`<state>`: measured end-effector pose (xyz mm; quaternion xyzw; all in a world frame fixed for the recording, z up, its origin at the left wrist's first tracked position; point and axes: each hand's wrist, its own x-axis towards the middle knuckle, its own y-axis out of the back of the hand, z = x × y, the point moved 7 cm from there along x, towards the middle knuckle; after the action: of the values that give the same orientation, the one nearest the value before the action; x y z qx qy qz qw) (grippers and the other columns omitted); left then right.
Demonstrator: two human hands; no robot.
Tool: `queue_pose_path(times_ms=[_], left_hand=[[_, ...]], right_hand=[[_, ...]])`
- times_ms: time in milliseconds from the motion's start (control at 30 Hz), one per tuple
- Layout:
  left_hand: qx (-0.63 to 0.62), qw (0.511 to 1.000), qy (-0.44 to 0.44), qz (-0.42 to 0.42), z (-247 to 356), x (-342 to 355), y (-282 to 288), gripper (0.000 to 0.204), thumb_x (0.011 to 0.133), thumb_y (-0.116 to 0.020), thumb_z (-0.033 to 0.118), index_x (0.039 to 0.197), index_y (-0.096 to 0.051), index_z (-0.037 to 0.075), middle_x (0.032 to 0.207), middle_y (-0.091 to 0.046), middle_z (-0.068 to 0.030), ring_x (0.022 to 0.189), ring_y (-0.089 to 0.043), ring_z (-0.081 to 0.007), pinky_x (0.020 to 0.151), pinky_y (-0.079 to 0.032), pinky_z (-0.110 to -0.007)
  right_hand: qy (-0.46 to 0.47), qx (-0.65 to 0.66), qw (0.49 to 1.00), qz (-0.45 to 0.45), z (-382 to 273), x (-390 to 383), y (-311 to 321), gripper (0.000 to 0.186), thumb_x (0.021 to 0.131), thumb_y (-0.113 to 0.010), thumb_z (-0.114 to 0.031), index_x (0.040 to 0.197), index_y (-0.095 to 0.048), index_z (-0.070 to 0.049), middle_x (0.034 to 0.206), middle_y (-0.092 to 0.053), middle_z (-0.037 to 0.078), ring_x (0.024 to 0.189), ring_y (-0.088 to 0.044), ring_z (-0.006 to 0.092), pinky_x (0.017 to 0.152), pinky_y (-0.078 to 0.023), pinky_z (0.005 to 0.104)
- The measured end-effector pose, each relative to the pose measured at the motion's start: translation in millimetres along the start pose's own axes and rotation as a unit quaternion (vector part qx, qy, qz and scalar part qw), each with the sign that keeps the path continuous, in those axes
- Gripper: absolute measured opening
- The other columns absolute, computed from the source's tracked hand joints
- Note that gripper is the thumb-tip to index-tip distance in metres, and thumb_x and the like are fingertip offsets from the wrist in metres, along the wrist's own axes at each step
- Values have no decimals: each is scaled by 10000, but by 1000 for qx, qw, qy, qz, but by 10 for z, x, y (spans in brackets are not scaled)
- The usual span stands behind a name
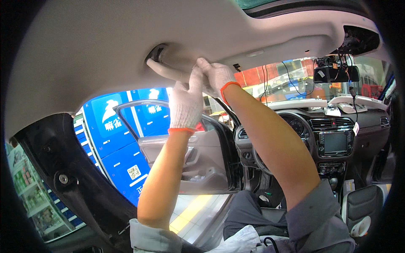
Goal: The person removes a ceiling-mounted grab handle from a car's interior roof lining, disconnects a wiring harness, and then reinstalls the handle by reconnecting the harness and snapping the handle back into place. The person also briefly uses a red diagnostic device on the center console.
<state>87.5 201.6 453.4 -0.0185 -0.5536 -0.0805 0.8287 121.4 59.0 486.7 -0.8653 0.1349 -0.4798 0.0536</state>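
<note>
Grab handle (pixel 165 71): pale, curved, on the headliner (pixel 101 46); near end at a dark recess (pixel 157 53), far end hidden.
Left hand (pixel 186 103): white-gloved, orange-cuffed; fingers up against the handle, how tightly closed cannot be told.
Right hand (pixel 217 76): likewise gloved; fingers bent, bunched at the handle's far end, hold unclear.
Car door (pixel 202 154): open, below.

A: Viewpoint?
B: Head-worn fisheye, upright, close beneath a car's headliner (pixel 97 46).
A: Facing?
B: The open door (pixel 209 158), dashboard (pixel 366 134) at right, wearer's forearms (pixel 273 137) in near foreground.
</note>
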Motion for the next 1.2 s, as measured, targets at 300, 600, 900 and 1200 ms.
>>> queue_pose_path(times_ms=[300, 600, 900, 1200], left_hand=[[14, 1000, 26, 4, -255, 15, -370, 719, 980, -530, 535, 1236, -574, -135, 1001, -682, -242, 993, -643, -272, 866, -487, -378], [168, 985, -33, 24, -87, 247, -493, 679, 992, -452, 534, 1070, -631, -116, 830, -685, -300, 787, -699, -430, 739, -525, -485], [120, 992, 16, 40, -130, 212, -381, 817, 951, -502, 624, 959, -648, -180, 775, -664, -332, 788, -696, -394, 735, -531, -450], [-140, 984, -90, 68, 336, -168, 153, 388, 985, -618, 377, 1044, -645, -5, 942, -648, -61, 862, -578, -140, 814, -439, -274]], right_hand=[[51, -275, 960, 16, -131, 109, 236, 669, 820, -651, -647, 868, -757, 12, 745, -717, 183, 731, -688, 299, 701, -525, 406], [-13, -446, 894, 40, -294, 164, 286, 711, 755, -663, -656, 993, -732, 11, 947, -721, 258, 906, -718, 392, 818, -566, 431], [-9, -435, 900, 20, -219, 243, 302, 596, 858, -607, -559, 1000, -724, 7, 892, -707, 262, 830, -692, 425, 766, -544, 494], [406, -381, 830, -21, -765, -751, -100, 305, 843, -699, -169, 1110, -635, -38, 1080, -664, 175, 997, -654, 366, 875, -521, 450]])
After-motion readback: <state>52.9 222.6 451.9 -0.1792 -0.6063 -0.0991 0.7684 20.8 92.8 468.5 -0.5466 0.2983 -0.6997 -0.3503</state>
